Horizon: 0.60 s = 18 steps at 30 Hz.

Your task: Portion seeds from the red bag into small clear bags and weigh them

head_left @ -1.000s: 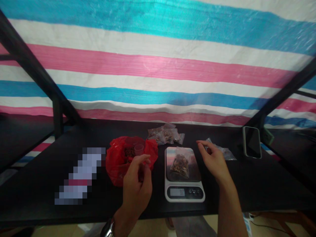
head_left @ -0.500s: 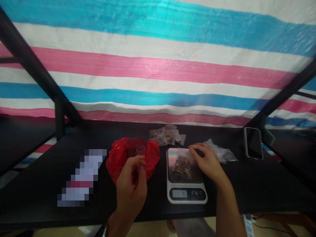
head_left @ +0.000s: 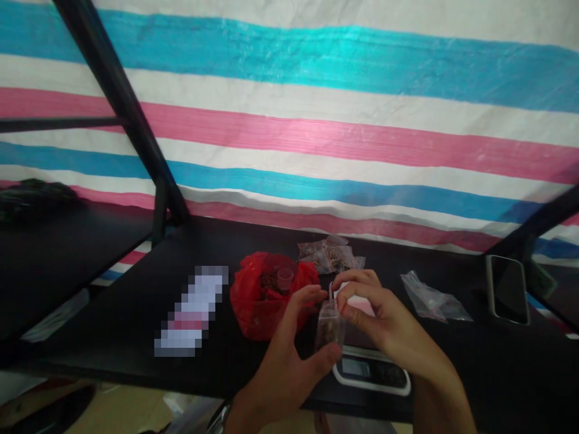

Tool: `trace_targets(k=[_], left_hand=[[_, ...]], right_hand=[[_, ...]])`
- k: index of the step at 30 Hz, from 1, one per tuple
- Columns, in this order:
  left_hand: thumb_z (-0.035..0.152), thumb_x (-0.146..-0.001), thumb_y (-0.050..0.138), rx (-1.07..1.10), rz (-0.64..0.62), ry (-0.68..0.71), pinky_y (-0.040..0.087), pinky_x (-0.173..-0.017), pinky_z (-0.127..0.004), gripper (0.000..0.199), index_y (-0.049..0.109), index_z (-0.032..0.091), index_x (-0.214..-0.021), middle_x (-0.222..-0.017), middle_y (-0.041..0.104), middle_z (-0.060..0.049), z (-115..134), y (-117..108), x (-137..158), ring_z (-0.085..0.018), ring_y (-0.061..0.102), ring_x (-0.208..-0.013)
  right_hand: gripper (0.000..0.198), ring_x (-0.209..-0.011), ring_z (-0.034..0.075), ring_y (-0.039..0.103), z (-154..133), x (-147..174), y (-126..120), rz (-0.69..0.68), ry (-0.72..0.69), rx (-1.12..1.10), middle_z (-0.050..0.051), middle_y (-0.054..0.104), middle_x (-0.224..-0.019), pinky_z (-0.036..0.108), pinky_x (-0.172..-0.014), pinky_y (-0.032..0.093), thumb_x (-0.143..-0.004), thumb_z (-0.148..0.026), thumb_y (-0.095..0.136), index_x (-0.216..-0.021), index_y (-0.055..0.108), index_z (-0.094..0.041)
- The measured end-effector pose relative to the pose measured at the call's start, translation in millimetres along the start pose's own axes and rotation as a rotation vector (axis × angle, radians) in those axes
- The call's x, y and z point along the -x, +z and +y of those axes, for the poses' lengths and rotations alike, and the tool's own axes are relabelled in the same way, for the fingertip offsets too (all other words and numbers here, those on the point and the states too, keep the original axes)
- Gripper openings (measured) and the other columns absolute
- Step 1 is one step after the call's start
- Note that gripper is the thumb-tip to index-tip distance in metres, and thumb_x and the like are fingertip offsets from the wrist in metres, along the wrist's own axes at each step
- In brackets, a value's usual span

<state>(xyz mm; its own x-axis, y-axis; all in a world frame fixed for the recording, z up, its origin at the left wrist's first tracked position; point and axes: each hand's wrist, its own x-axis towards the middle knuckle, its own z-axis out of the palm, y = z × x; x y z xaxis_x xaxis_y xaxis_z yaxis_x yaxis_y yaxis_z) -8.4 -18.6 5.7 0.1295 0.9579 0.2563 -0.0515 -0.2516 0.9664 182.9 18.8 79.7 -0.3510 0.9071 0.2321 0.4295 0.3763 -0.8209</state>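
A small clear zip bag (head_left: 329, 328) with brownish dried bits hangs upright above the left part of a white digital scale (head_left: 371, 380). My right hand (head_left: 377, 307) pinches the bag's top edge between thumb and fingers. Around the bag's left side is my left hand (head_left: 292, 349), its thumb and fingers spread apart; the thumb lies by the bag's lower end, and whether it touches I cannot tell. Part of the scale's plate is hidden by my right hand. A red plastic bag (head_left: 246, 310), open at the top, holds brown bits and a small clear cup (head_left: 284, 278).
Behind the scale lies a pile of filled zip bags (head_left: 332, 256). Flat clear bags (head_left: 432, 298) rest to the right, with a phone (head_left: 507, 289) beyond them. A blurred-out strip (head_left: 192, 310) lies left on the black table (head_left: 113, 325). Striped sheeting (head_left: 316, 132) hangs behind.
The filled zip bag has been lifted off the scale plate by my right hand. My left hand has moved right from the red bag to the zip bag. The view has shifted left.
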Motion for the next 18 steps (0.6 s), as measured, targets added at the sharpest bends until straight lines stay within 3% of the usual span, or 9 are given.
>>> trace_targets(k=[2, 4, 7, 10, 13, 18], left_hand=[[0.039, -0.085, 0.082, 0.190, -0.047, -0.108, 0.060, -0.100, -0.042, 0.053, 0.064, 0.024, -0.133, -0.124, 0.076, -0.011, 1.6, -2.4, -3.9, -0.029, 0.073, -0.117], [0.040, -0.087, 0.079, 0.228, 0.032, -0.156, 0.062, -0.084, -0.036, 0.033, 0.070, 0.020, -0.112, -0.099, 0.078, -0.007, 3.9, -7.2, -7.4, -0.025, 0.076, -0.094], [0.035, -0.088, 0.072, 0.026, 0.279, -0.091, 0.056, -0.068, -0.028, 0.015, 0.067, 0.020, -0.086, -0.078, 0.069, 0.000, 7.4, -22.8, -7.9, -0.017, 0.067, -0.072], [0.029, -0.091, 0.064, -0.254, 0.463, -0.016, 0.050, -0.061, -0.026, 0.012, 0.061, 0.023, -0.081, -0.073, 0.061, 0.003, 6.4, -45.5, -4.3, -0.015, 0.058, -0.065], [0.021, -0.090, 0.061, -0.488, 0.532, 0.030, 0.052, -0.070, -0.031, 0.004, 0.062, 0.023, -0.087, -0.083, 0.062, 0.000, -0.6, -64.6, -2.5, -0.019, 0.060, -0.075], [0.015, -0.088, 0.061, -0.599, 0.551, -0.008, 0.055, -0.097, -0.044, 0.018, 0.067, 0.022, -0.104, -0.119, 0.060, -0.009, -12.5, -72.8, -7.2, -0.027, 0.064, -0.109]], right_hand=[[0.014, -0.117, 0.024, 0.061, -13.0, -11.7, 21.6, -0.047, -0.061, -0.029, 0.004, 0.072, -0.114, 0.038, -0.105, 0.043, -0.096, -0.029, 0.068, -0.085, 0.076, -0.027], [0.013, -0.115, 0.023, 0.063, -15.1, -27.3, 45.9, 0.004, -0.104, -0.069, 0.004, 0.074, -0.112, 0.037, -0.105, 0.044, -0.099, -0.031, 0.065, -0.097, 0.077, -0.027], [0.020, -0.112, 0.025, 0.065, -4.7, -51.7, 80.0, 0.186, -0.005, 0.065, 0.007, 0.077, -0.113, 0.039, -0.103, 0.044, -0.103, -0.030, 0.058, -0.108, 0.077, -0.024], [0.020, -0.115, 0.032, 0.064, 6.6, -67.5, 104.7, 0.210, 0.187, 0.419, 0.012, 0.079, -0.118, 0.044, -0.100, 0.042, -0.101, -0.027, 0.060, -0.110, 0.078, -0.020], [0.021, -0.115, 0.037, 0.063, 10.4, -72.1, 119.8, 0.161, 0.298, 0.591, 0.013, 0.079, -0.117, 0.044, -0.093, 0.041, -0.103, -0.028, 0.060, -0.110, 0.077, -0.020], [0.019, -0.109, 0.034, 0.065, 11.9, -72.3, 135.1, 0.194, 0.252, 0.516, 0.009, 0.080, -0.113, 0.041, -0.088, 0.039, -0.095, -0.026, 0.069, -0.114, 0.073, -0.023]])
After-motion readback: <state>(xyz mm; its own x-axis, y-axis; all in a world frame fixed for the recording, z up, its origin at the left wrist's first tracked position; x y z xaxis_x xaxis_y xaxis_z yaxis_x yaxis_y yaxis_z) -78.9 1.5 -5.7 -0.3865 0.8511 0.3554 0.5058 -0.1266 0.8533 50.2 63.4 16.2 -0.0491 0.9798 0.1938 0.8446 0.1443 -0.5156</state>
